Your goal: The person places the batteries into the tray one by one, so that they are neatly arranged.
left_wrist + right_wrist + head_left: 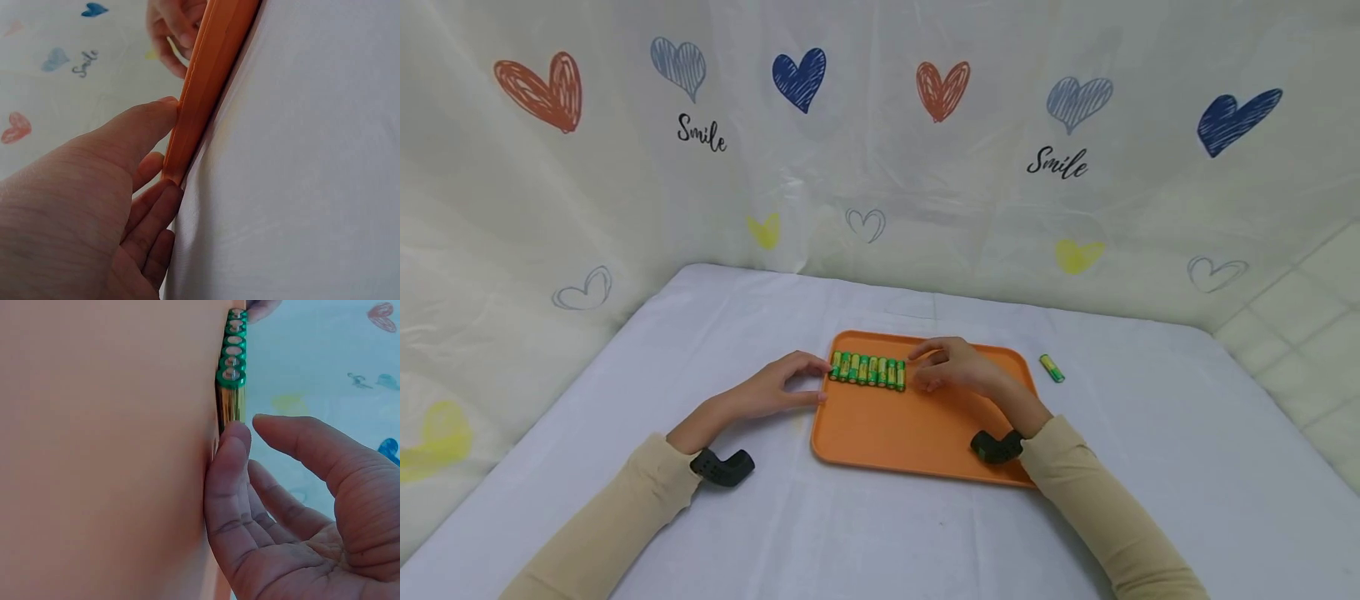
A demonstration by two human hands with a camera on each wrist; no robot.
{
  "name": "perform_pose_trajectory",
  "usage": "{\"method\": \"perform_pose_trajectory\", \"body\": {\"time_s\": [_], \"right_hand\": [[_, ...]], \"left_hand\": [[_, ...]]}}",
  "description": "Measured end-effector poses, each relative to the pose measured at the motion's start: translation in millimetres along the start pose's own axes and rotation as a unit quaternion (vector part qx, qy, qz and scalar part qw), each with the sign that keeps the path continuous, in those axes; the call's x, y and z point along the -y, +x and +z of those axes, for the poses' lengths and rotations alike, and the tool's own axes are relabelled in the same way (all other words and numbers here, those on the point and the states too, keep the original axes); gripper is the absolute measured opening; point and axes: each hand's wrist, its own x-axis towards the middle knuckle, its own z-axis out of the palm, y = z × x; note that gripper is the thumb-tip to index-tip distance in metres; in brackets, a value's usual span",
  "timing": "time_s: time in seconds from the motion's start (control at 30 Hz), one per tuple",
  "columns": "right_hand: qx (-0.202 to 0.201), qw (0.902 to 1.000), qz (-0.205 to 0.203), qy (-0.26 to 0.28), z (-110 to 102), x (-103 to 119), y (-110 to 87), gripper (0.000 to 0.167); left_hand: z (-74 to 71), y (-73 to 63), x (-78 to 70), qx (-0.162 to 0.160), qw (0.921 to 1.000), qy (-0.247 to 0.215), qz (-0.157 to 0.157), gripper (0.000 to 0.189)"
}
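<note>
Several green-and-yellow batteries (868,371) stand side by side in a row along the upper left of an orange tray (880,433). At the tray's left rim is my left hand (775,387), thumb and fingers spread apart. Its fingertips meet the rim beside the leftmost battery; the left wrist view shows the thumb against the orange edge (203,94). Over the tray, my right hand (958,367) is just right of the row, fingers loosely bent. In the right wrist view a fingertip is at the nearest battery (231,400), with the thumb apart from it; contact is hard to tell.
One loose battery (1052,367) lies on the white tablecloth (1150,433), right of the tray. Behind the table hangs a pale curtain (865,167) printed with hearts. A dark wrist device (722,468) sits at the left wrist, another device (997,447) at the right.
</note>
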Motion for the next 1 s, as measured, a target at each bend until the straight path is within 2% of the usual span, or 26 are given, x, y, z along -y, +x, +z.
{"method": "perform_pose_trajectory", "body": {"time_s": [0.2, 0.47, 0.77, 1.0], "right_hand": [[-0.050, 0.9984, -0.004, -0.028, -11, -8, -6.5, 0.035], [-0.070, 0.9974, -0.013, -0.012, -31, -16, -19.1, 0.033], [-0.091, 0.9941, -0.033, -0.051, -58, -20, -37.8, 0.035], [-0.120, 0.9913, -0.021, -0.048, -76, -35, -58.4, 0.036]], "left_hand": [[-0.4, -0.8, 0.0, -0.002, 1.0000, 0.001, -0.006, 0.049], [1.2, -0.5, -0.2, -0.001, 1.0000, -0.002, -0.008, 0.050], [-0.1, -0.7, 1.3, -0.003, 0.9999, -0.008, -0.009, 0.049], [1.2, -0.4, 1.8, 0.003, 0.9999, -0.009, -0.009, 0.048]]}}
